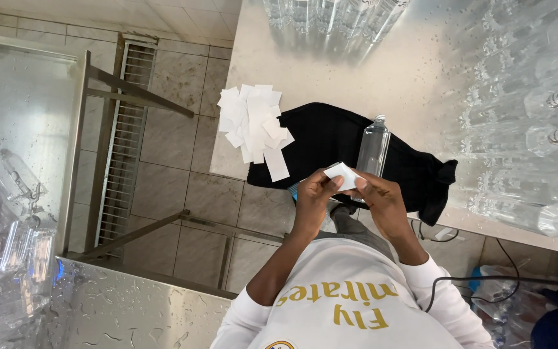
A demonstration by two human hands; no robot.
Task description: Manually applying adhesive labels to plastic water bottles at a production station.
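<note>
- Left hand (314,194) and right hand (382,200): fingers pinched together on one white paper label (342,174), held between both, just off the table edge.
- Clear plastic bottle (373,147): upright on black cloth (330,139), just beyond the label, nearer the right hand.
- Loose label pile (253,119): on steel table (369,71), beyond the left hand.

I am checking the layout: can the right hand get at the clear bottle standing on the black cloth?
Probably yes. The right hand is just beside the clear bottle with nothing between them, but both hands are pinching a white label.
</note>
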